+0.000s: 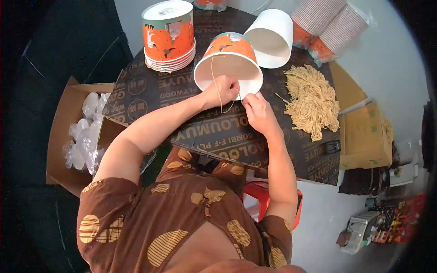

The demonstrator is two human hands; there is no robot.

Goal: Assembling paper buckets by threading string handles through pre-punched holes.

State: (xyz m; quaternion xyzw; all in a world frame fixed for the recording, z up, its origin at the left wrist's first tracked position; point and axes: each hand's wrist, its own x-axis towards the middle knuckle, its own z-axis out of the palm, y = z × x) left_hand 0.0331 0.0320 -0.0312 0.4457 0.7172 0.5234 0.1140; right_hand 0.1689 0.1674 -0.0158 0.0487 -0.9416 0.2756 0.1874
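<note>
Grip of the left hand (221, 91): fingers curled in, set at the mouth of the orange tub (230, 48). Grip of the right hand (259, 111): thumb and fingers bunched at the near edge of that mouth. Fingertips of both meet the cord and rim closely; whether they clamp cord, rim or both, cannot tell.

Tub lies tipped on the desk (150, 95), mouth toward the person, between a nested stack of tubs (168, 41) on the left and a white tub (271, 38) on the right. Cord (212, 66) hangs from the upper rim, crosses the left hand, loops below and runs up between the hands. Cord heap (314, 100) lies farther right.

Handling, judged by eye: tub looks light, paper-walled, smooth; likely to roll or slide if pushed, and to dent mid-wall. Rolled rim seems the stiffest part, so best held there. Cord looks limp, soft, fibrous; holds no shape. Best pinched close to its end, bare fingertips giving fair purchase.
</note>
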